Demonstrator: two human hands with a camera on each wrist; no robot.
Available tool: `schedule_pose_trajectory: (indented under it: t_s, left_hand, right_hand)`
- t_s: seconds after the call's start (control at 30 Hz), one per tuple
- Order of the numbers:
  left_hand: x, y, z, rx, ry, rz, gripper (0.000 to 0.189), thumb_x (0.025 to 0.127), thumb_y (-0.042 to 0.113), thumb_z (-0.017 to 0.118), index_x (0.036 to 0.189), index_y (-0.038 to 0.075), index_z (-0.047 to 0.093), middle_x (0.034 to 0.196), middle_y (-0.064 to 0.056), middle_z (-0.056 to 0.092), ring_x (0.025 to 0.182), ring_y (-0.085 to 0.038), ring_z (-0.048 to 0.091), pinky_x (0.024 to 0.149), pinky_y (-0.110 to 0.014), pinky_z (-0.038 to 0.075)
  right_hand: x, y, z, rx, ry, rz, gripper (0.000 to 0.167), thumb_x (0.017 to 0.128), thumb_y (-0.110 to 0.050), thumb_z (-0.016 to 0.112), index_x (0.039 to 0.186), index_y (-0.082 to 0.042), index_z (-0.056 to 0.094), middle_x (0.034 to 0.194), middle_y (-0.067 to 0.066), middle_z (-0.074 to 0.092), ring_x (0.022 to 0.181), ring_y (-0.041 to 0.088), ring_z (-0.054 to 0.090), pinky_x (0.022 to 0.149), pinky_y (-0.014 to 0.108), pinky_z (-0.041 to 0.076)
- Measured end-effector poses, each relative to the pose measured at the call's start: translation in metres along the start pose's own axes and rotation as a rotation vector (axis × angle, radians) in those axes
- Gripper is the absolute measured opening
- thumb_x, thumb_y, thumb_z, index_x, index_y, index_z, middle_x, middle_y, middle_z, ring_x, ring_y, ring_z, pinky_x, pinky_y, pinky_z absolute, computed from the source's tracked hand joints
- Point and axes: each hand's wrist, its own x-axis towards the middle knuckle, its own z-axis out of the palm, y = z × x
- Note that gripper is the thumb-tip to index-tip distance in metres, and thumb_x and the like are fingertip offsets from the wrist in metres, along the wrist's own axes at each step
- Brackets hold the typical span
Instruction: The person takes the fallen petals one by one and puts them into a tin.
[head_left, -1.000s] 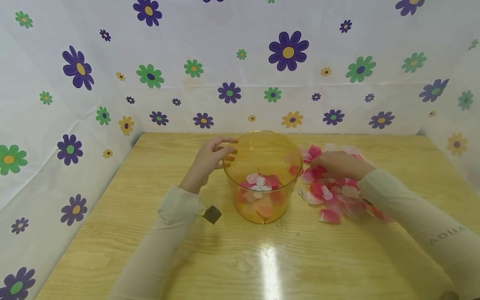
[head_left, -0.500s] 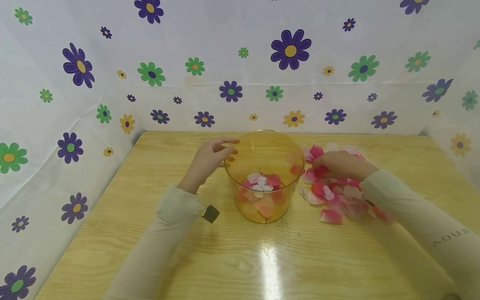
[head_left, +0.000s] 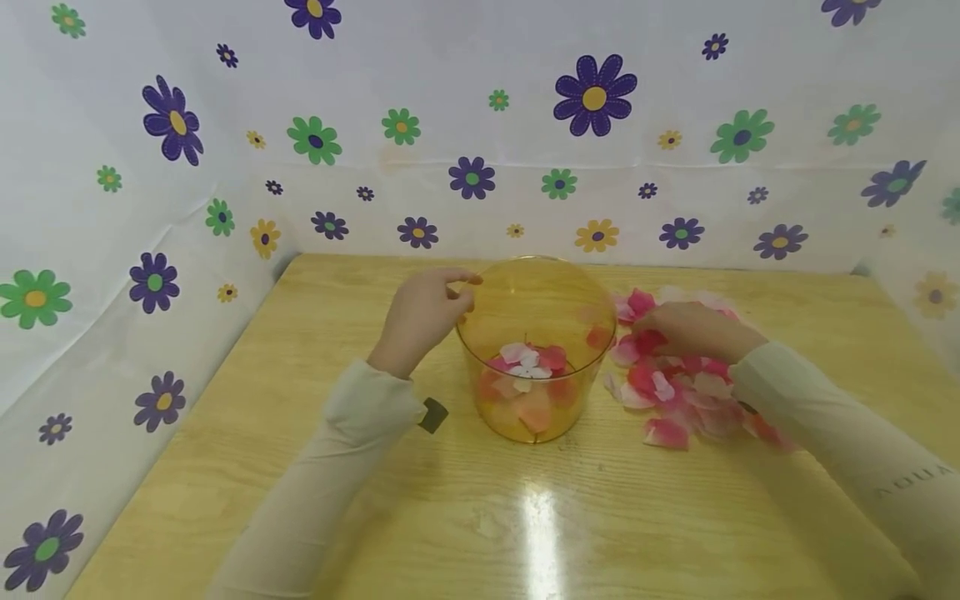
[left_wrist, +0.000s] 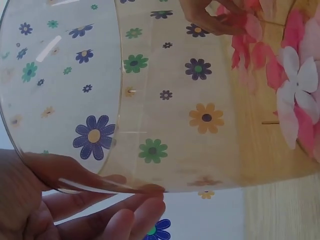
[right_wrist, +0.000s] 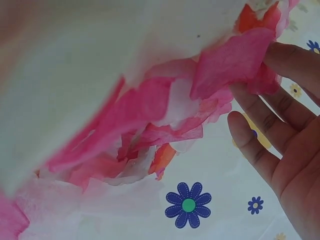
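Pinching a pink petal [right_wrist: 232, 62] between its fingers [right_wrist: 264, 122], the right hand [head_left: 693, 327] sits at the petal pile [head_left: 690, 404], just right of the amber bucket [head_left: 491, 408] whose rim [head_left: 536, 378] the left hand [head_left: 422, 315] grips.

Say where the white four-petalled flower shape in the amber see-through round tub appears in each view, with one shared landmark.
Head: the white four-petalled flower shape is below and right of centre, inside the amber see-through round tub.
Left wrist: near the right edge, slightly above mid-height.
Right wrist: not in this picture.
Shared landmark: the white backdrop printed with flowers, visible in all three.
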Motion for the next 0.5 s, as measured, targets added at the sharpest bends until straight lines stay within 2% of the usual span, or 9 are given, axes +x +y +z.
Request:
schedule_pose_trajectory:
  t_s: [0.1,0.2,0.37,0.5]
  left_hand:
    - [-0.0001,0.0034,0.0002,0.026,0.010,0.012,0.034,0.089,0.016,0.049,0.120,0.020,0.064,0.093,-0.004,0.071,0.059,-0.016,0.055,0.042,-0.022,0.030]
    - [-0.0005,0.0030,0.0009,-0.008,-0.003,0.002,0.033,0.090,0.017,0.050,0.120,0.021,0.063,0.095,-0.004,0.071,0.064,-0.015,0.058,0.043,-0.022,0.030]
    - [-0.0005,-0.0019,0.0015,-0.080,-0.031,-0.017,0.032,0.091,0.021,0.051,0.121,0.022,0.063,0.097,-0.005,0.071,0.071,-0.018,0.063,0.050,-0.022,0.038]
    - [-0.0001,-0.0045,0.0004,-0.099,-0.041,-0.013,0.031,0.092,0.023,0.051,0.121,0.022,0.063,0.097,-0.006,0.070,0.071,-0.020,0.064,0.054,-0.023,0.042]
  right_hand:
    - [-0.0027,0.0011,-0.0009,0.055,-0.013,0.047,0.035,0.081,-0.028,0.072,0.116,-0.023,0.065,0.106,-0.005,0.067,0.100,0.017,0.059,0.093,0.045,0.047]
    - [-0.0047,0.0006,-0.0020,0.082,-0.024,0.071,0.036,0.081,-0.029,0.072,0.116,-0.024,0.064,0.106,-0.005,0.066,0.101,0.017,0.058,0.094,0.045,0.047]
    - [-0.0057,-0.0010,-0.0032,0.068,-0.027,0.057,0.037,0.080,-0.027,0.073,0.117,-0.024,0.064,0.106,-0.006,0.066,0.101,0.017,0.058,0.094,0.045,0.047]
    - [-0.0051,-0.0016,-0.0038,0.083,-0.017,0.062,0.035,0.081,-0.026,0.072,0.115,-0.023,0.065,0.104,-0.005,0.066,0.100,0.017,0.058,0.094,0.046,0.046]
